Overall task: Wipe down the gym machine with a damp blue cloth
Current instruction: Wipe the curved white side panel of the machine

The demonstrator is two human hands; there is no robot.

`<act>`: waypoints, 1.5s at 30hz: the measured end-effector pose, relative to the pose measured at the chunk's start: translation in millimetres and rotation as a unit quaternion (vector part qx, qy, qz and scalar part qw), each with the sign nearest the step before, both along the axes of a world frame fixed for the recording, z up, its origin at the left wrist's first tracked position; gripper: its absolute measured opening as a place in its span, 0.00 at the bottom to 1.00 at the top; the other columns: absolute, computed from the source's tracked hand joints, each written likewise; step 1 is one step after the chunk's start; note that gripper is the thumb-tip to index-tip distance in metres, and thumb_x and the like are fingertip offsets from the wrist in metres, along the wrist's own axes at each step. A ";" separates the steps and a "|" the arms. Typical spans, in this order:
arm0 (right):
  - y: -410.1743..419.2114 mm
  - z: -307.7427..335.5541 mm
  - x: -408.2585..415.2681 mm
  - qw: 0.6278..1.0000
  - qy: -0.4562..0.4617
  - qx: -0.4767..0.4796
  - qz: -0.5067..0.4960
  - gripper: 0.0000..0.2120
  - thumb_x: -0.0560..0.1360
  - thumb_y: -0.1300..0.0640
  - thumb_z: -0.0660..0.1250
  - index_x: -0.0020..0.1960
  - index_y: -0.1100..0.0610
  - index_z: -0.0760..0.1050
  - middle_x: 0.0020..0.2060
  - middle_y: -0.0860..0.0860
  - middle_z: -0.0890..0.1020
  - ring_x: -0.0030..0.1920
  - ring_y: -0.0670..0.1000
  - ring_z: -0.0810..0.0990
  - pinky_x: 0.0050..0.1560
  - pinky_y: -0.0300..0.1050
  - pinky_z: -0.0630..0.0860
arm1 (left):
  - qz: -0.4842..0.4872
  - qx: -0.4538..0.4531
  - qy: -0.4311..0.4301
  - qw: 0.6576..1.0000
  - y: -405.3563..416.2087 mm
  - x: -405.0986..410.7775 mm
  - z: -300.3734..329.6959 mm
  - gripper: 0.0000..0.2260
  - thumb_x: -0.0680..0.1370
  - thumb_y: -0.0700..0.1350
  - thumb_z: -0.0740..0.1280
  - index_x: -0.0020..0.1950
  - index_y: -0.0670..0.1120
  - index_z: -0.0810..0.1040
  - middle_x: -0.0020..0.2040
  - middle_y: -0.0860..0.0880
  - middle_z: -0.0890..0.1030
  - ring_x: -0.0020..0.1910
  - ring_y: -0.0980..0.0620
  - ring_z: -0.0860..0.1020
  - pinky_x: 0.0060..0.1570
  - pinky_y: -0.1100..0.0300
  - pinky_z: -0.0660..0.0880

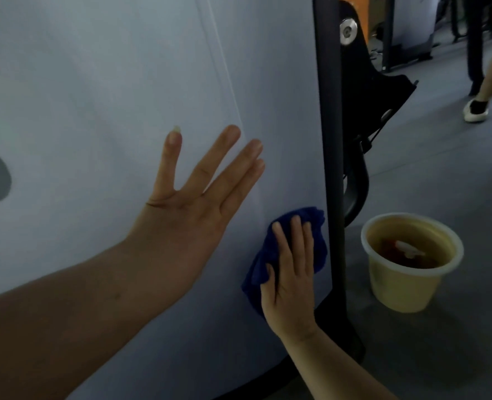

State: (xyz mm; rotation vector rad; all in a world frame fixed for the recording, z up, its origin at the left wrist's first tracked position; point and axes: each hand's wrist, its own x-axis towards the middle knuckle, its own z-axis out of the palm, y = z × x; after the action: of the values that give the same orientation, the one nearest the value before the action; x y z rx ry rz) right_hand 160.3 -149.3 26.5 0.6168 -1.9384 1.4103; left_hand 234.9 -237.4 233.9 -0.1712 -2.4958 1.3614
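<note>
Mid-wipe: right hand (291, 272) pressing blue cloth (285, 252) flat on white machine panel (94, 82), 5 o'clock corner. Left hand (192, 203) splayed, holding nothing. Wiped area unclear; most of panel probably left.

two hands (198, 203), one blue cloth (270, 255), one machine panel (94, 82), one yellow bucket (406, 287).

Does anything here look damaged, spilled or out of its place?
Nothing stands out. The right hand presses the blue cloth on the pale machine panel; the bucket stands upright on the floor.
</note>
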 end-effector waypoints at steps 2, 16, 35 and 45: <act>-3.4 14.6 -0.7 1.000 -0.001 -0.023 0.013 0.27 0.83 0.46 0.47 0.79 0.39 0.41 0.79 0.43 0.42 0.80 0.53 0.42 0.75 0.67 0.52 | -0.002 -0.012 0.001 1.000 -2.4 -1.2 0.9 0.69 0.50 0.45 0.82 0.79 0.39 0.39 0.80 0.41 0.40 0.78 0.38 0.38 0.66 0.33 0.26; -10.1 52.1 -29.6 0.993 -0.052 -0.100 -0.033 0.27 0.82 0.48 0.46 0.79 0.45 0.41 0.78 0.44 0.42 0.79 0.51 0.39 0.77 0.57 0.37 | 0.127 -0.065 -0.053 0.988 30.4 -1.9 -7.5 0.54 0.77 0.49 0.67 0.66 0.34 0.18 0.64 0.31 0.17 0.63 0.28 0.20 0.53 0.24 0.32; -16.3 41.2 -16.6 0.948 -0.242 -0.204 -0.023 0.27 0.78 0.48 0.43 0.77 0.42 0.43 0.79 0.43 0.42 0.78 0.44 0.38 0.77 0.53 0.35 | 0.056 -0.081 -0.046 0.994 13.0 9.3 -61.6 0.45 0.79 0.48 0.60 0.71 0.34 0.23 0.71 0.35 0.22 0.71 0.32 0.26 0.61 0.26 0.33; -6.6 8.0 -28.2 0.853 -0.440 -0.274 -0.058 0.25 0.85 0.57 0.45 0.80 0.48 0.45 0.80 0.46 0.46 0.79 0.49 0.42 0.76 0.53 0.38 | 0.096 -0.107 -0.125 0.982 18.9 6.0 -63.3 0.42 0.78 0.37 0.58 0.67 0.31 0.20 0.66 0.31 0.19 0.66 0.28 0.23 0.53 0.22 0.32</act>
State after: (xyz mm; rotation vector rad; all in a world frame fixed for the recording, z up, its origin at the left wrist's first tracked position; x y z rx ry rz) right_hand 132.1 -155.9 34.5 -0.5149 -1.9532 2.2753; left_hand 240.9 -218.4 170.6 -0.1570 -2.6173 1.7891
